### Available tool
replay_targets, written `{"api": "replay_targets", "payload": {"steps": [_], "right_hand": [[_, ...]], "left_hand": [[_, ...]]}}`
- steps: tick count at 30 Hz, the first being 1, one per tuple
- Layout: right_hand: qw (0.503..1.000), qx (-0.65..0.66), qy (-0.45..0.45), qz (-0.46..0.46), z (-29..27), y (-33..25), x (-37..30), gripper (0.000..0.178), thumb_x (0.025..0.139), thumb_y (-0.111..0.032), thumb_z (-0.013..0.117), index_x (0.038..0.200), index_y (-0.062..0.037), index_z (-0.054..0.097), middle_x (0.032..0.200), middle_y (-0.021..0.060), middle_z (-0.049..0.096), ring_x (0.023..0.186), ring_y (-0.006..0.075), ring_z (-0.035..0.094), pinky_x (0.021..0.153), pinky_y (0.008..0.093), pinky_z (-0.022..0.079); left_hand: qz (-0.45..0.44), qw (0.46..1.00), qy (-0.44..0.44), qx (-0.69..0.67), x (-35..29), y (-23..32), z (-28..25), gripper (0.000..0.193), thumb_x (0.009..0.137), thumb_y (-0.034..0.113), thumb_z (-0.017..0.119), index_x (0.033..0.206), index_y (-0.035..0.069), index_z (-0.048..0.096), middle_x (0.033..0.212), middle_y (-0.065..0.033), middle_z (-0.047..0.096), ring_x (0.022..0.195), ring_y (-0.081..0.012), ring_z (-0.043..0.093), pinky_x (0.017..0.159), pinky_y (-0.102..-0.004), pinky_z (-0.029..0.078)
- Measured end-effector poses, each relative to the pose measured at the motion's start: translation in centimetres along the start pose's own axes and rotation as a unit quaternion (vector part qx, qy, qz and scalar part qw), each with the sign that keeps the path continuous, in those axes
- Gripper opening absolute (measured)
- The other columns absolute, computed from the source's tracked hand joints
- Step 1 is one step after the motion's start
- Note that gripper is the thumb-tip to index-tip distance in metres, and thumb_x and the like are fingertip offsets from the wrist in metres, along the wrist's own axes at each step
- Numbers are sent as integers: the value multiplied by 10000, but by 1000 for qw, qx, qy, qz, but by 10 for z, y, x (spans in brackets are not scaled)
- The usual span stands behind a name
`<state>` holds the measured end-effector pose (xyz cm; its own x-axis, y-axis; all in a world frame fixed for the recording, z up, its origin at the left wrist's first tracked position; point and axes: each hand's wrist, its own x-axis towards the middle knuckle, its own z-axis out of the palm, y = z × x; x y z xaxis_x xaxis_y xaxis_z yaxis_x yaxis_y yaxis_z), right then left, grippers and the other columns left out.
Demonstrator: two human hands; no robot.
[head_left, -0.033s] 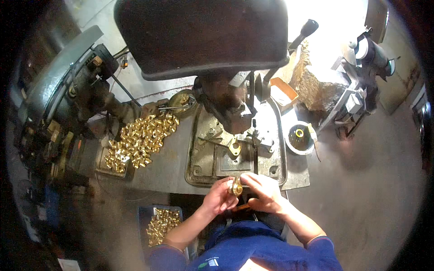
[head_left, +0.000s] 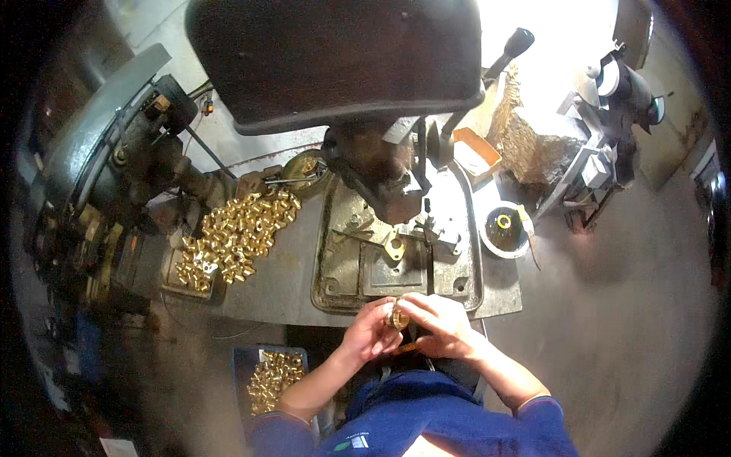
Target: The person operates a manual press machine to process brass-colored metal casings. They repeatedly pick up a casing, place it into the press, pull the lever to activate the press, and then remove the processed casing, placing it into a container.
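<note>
Just in front of the drill press table's near edge, a small round brass fitting (head_left: 397, 318) is between my two hands. My left hand (head_left: 368, 332) is closed around its left side, fingers curled. My right hand (head_left: 442, 326) meets it from the right, with its fingers bent over the fitting's upper edge. Below the fitting, a slim orange piece (head_left: 407, 348) shows between the hands, its far end hidden by my right palm; I cannot tell whether it is held. Beyond the hands, a flat brass-coloured clamp plate with a hole (head_left: 394, 245) sits on the machine table (head_left: 324, 286).
A dark machine head (head_left: 335, 65) hangs over the table. A heap of brass fittings (head_left: 240, 236) lies at left, and a blue bin (head_left: 241, 373) below holds more. On the right stand a white bowl (head_left: 493, 245) with a brush and an orange box (head_left: 477, 152).
My right fingers have shifted slightly left and now cover more of the brass fitting's top. My left hand stays nearly still.
</note>
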<state>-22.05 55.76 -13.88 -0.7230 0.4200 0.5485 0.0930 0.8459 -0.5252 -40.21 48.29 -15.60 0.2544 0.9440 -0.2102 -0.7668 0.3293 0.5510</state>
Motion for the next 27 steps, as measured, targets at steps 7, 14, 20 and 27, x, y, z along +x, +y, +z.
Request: {"api": "replay_targets", "payload": {"steps": [7,14,20,27], "right_hand": [[995,31,-72,61,6,11,-4,871,527,-95,684,1341,-130,375,1110,137,547,883,300,555,756,374,485],[990,12,-62,130,-7,14,-28,685,560,-146,671,1220,-79,502,1045,148,578,860,314,570,761,379,484],[898,291,-133,301,-14,3,-99,594,561,-149,622,1149,-68,586,1028,130,604,917,253,578,826,333,451],[699,513,-241,436,19,5,-188,618,563,30,447,1149,-74,612,1019,56,614,951,151,529,866,279,403]], "left_hand": [[7,998,-28,-54,0,-4,1,244,943,217,403,1041,34,530,698,-59,591,302,-82,392,339,-237,350],[28,955,125,267,19,19,-6,172,897,184,538,980,33,538,642,-79,597,337,-102,471,302,-239,358],[46,904,180,385,58,40,-26,186,863,154,592,936,-17,583,587,-63,573,386,-97,496,339,-222,388],[127,843,221,473,92,49,-23,163,828,114,611,839,-48,613,633,-68,612,457,-71,515,353,-218,433]]}}
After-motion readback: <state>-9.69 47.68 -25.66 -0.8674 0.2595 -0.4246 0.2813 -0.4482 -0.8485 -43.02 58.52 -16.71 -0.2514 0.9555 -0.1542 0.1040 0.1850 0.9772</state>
